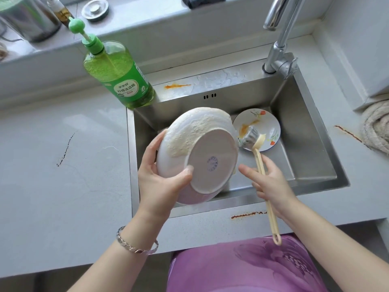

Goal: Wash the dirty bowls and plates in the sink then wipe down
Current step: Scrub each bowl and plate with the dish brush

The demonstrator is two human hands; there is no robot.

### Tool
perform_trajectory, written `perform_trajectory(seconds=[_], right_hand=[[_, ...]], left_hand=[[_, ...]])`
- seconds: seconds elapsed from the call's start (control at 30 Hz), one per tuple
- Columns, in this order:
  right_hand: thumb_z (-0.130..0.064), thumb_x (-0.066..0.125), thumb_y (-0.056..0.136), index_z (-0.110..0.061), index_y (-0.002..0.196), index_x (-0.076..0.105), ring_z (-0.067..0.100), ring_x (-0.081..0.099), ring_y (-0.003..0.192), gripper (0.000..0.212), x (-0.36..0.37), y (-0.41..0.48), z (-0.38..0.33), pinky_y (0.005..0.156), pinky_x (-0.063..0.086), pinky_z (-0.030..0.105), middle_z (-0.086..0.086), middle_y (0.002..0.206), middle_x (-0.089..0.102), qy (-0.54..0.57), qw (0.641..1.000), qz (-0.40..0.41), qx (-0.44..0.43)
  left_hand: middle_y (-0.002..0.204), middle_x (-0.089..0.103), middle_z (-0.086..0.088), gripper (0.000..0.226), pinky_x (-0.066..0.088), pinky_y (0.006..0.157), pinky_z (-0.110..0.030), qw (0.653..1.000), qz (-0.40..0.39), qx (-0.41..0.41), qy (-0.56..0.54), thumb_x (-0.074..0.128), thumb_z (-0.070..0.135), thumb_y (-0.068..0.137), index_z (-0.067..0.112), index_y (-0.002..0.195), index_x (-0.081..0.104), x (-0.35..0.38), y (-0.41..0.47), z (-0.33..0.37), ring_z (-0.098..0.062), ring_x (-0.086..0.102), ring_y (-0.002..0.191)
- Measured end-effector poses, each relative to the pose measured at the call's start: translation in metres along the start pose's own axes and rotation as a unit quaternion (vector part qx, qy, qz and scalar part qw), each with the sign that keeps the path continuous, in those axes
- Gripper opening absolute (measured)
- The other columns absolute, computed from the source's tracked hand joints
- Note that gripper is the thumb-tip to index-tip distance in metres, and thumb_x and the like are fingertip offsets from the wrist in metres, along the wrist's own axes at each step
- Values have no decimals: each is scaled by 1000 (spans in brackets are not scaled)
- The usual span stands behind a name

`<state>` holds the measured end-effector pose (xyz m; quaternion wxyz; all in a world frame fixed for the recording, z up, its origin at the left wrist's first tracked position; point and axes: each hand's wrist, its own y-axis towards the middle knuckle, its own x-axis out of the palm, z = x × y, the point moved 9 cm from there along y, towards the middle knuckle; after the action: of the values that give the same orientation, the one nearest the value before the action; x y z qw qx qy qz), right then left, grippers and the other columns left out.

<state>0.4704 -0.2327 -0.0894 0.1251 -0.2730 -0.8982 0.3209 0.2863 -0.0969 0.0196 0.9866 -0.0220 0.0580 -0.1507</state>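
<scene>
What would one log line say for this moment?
stage: washing | left hand: holds soapy white plate, underside up | right hand: holds dish brush | flowered plate: stained, in sink | counter stains: unwiped

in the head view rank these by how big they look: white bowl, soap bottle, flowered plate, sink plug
1. white bowl, though it is held nearest the camera
2. soap bottle
3. flowered plate
4. sink plug

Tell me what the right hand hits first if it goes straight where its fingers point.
Likely the rim of the soapy white plate that the left hand holds; the right hand, gripping the dish brush, points its fingers left at it. Depth is unclear.
</scene>
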Motion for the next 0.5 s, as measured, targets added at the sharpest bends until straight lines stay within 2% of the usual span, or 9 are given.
perform_trajectory(seconds=[0.1, 0.17, 0.2, 0.3, 0.33, 0.4, 0.43, 0.47, 0.5], right_hand=[[-27, 74, 67, -17, 104, 55, 2, 22, 35, 42, 19, 5, -9, 31, 18, 14, -9, 52, 33, 67, 996, -60, 10], [-27, 75, 61, -12, 90, 55, 2, 21, 35, 38, 19, 7, -15, 30, 17, 14, -7, 53, 31, 85, 994, -70, -1], [-27, 79, 59, -11, 88, 55, 3, 21, 35, 41, 16, 7, -17, 30, 18, 14, -5, 53, 32, 83, 994, -69, -11], [-38, 88, 47, -3, 94, 56, 4, 23, 35, 67, 3, 6, -26, 30, 21, 15, -1, 56, 34, 54, 996, -52, -54], [-36, 88, 46, -1, 95, 57, 4, 26, 34, 68, -1, 4, -33, 30, 22, 15, -1, 55, 36, 28, 996, -50, -72], [-17, 86, 56, -7, 95, 62, 2, 41, 35, 46, -1, -2, -51, 34, 32, 13, -8, 51, 51, -31, 992, -63, -107], [-8, 82, 61, -13, 98, 64, 1, 55, 44, 42, 4, -5, -61, 42, 40, 10, -11, 56, 62, -65, 987, -75, -128], [-4, 81, 61, -19, 103, 65, -2, 64, 61, 47, 9, -7, -70, 53, 47, 8, -16, 68, 69, -100, 980, -86, -152], [-4, 83, 60, -28, 104, 64, -5, 66, 77, 54, 13, -8, -77, 65, 50, 9, -20, 80, 71, -135, 971, -96, -172]], left_hand=[[118, 60, 24, 66, 49, 94, -26, 1000, -5, 7, -24, 73, 18, 51, 41, 111, 58, 5, -5, -2, -5, 57, 112], [117, 60, 21, 66, 49, 94, -32, 999, -21, -5, -28, 74, 19, 51, 45, 110, 58, 8, -6, -5, -8, 57, 112], [115, 62, 20, 67, 51, 91, -31, 999, -37, -20, -28, 75, 20, 51, 44, 111, 57, 8, -6, -9, -8, 59, 109], [97, 70, 12, 71, 55, 71, -24, 991, -103, -89, -20, 79, 26, 46, 32, 112, 53, 7, -2, -17, -8, 67, 89], [90, 72, 7, 70, 55, 66, -24, 987, -125, -105, -5, 81, 28, 44, 29, 108, 54, 7, 2, -17, -10, 68, 82], [81, 73, 5, 65, 55, 61, -25, 978, -167, -115, 51, 82, 33, 41, 26, 101, 57, 8, 13, -12, -11, 69, 75], [79, 72, 6, 63, 56, 61, -26, 971, -190, -111, 92, 81, 36, 40, 27, 99, 59, 11, 19, -9, -11, 69, 74], [79, 72, 7, 61, 57, 63, -28, 961, -217, -105, 136, 80, 38, 41, 29, 98, 59, 15, 23, -7, -11, 69, 75], [79, 70, 9, 59, 57, 64, -28, 948, -246, -98, 177, 79, 37, 42, 33, 97, 59, 21, 25, -6, -10, 68, 75]])
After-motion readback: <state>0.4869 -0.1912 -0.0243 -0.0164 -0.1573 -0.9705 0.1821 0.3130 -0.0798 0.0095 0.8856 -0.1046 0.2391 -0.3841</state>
